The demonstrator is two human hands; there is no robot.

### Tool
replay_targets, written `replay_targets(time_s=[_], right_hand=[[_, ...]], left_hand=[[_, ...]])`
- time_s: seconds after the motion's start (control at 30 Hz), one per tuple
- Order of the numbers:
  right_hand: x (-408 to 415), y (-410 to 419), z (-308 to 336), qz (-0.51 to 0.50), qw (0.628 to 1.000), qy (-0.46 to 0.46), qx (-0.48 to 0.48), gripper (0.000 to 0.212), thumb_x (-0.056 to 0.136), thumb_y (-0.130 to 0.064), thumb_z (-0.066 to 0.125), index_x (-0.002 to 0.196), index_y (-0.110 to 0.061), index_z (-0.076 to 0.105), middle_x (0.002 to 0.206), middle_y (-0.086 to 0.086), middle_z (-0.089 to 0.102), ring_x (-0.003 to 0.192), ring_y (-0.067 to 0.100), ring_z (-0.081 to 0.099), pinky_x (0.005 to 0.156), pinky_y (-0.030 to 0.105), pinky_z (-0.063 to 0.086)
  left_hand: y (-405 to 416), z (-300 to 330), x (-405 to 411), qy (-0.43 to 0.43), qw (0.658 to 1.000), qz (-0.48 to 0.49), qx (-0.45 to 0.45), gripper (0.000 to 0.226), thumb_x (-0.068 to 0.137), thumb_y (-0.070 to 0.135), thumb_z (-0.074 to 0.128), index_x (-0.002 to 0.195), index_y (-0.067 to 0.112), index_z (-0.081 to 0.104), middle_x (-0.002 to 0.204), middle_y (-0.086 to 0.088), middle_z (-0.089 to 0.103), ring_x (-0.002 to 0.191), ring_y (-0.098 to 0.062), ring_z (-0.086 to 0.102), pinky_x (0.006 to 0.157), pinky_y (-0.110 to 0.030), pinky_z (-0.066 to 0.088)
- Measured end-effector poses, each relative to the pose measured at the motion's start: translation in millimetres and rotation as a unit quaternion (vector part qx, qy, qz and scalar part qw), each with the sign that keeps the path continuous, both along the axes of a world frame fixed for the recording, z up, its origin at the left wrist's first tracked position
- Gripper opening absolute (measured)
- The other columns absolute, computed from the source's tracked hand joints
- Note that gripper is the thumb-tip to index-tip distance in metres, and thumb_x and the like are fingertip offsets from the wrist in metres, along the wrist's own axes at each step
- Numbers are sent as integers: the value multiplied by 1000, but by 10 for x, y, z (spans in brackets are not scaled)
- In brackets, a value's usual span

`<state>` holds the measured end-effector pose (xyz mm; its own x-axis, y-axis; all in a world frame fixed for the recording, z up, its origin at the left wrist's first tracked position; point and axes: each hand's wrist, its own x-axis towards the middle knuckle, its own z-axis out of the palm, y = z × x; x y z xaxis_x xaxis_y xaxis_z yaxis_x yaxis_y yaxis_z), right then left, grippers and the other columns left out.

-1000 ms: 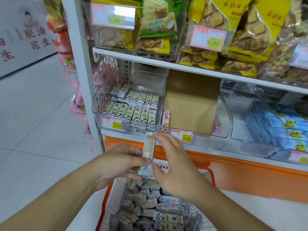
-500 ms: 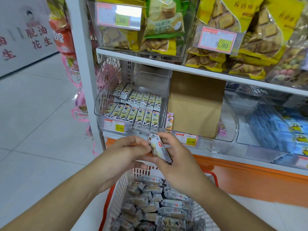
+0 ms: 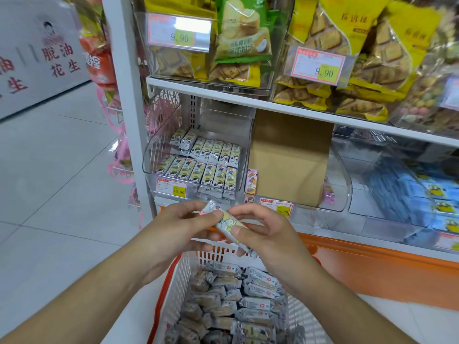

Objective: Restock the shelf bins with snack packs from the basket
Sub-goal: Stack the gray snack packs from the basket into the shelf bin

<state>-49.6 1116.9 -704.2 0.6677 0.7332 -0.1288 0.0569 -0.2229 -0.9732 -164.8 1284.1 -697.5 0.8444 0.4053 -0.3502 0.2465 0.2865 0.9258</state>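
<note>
A basket (image 3: 181, 274) of wrapped packs is sitting below the clear shelf bin (image 3: 196, 155), which is holding two neat rows. The left hand (image 3: 173, 234) and right hand (image 3: 268, 234) are both pinching one snack pack (image 3: 227, 223) above the basket. Pale green, glossy and slim, it is probably handling light, crinkly and slightly slippery, best gripped along its long edges.

A basket (image 3: 183, 266) of packs (image 3: 250, 304) sits below the shelf bin (image 3: 149, 160), left of a box (image 3: 288, 157).
</note>
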Motion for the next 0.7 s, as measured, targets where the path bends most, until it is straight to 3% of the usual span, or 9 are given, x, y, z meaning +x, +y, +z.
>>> replay_targets(time_s=[0.13,0.23,0.33,0.4,0.47,0.53,0.6,0.7], right_hand=[[23,-12,18,-56,998,6,34,20,93,-21,80,110,-30,74,119,7,59,87,23,77,92,46,61],[-33,18,36,-59,998,-20,5,16,92,-28,81,103,-23,70,105,8,67,87,17,72,76,30,61],[-84,30,46,6,996,-74,-41,14,93,-34,78,99,-28,67,96,-2,73,90,11,73,88,46,61],[-77,6,77,23,988,-134,-68,28,90,-41,79,112,-40,62,113,-15,69,104,2,67,95,38,57],[-68,-19,121,63,965,-235,-93,59,86,-47,81,135,-49,48,139,-29,46,128,-7,50,103,24,47],[-86,-1,133,109,944,-295,-101,80,85,-51,82,150,-51,34,152,-38,25,144,-10,29,112,17,29],[-110,46,103,116,937,-311,-110,86,85,-53,81,154,-52,29,155,-41,18,147,-13,20,116,17,22],[-128,87,48,103,936,-312,-124,85,86,-52,81,152,-56,27,156,-40,22,147,-13,20,121,26,25]], left_hand=[[47,-10,-20,-11,999,-18,-31,34,89,16,76,121,5,70,112,-17,76,101,-26,75,83,-32,61],[-10,-33,-12,-9,999,-3,-41,28,89,17,76,112,2,71,108,-19,76,102,-31,75,86,-38,61],[-29,-32,-5,16,1000,25,-11,22,92,19,75,105,2,75,98,-21,77,84,-29,75,74,-37,59],[9,-20,-5,27,999,29,8,21,93,22,75,105,5,77,96,-20,77,79,-28,73,75,-40,56],[34,-5,-7,29,999,26,17,26,90,28,78,105,7,76,97,-22,77,84,-37,74,82,-48,57],[22,17,-5,31,999,26,19,33,88,30,80,108,5,74,99,-22,77,93,-42,74,90,-55,58],[4,24,-6,32,999,27,19,36,86,31,81,109,4,73,99,-20,77,94,-40,75,89,-56,58],[4,-10,-14,37,998,30,30,37,85,34,82,108,6,73,99,-18,77,90,-32,76,80,-46,62]])
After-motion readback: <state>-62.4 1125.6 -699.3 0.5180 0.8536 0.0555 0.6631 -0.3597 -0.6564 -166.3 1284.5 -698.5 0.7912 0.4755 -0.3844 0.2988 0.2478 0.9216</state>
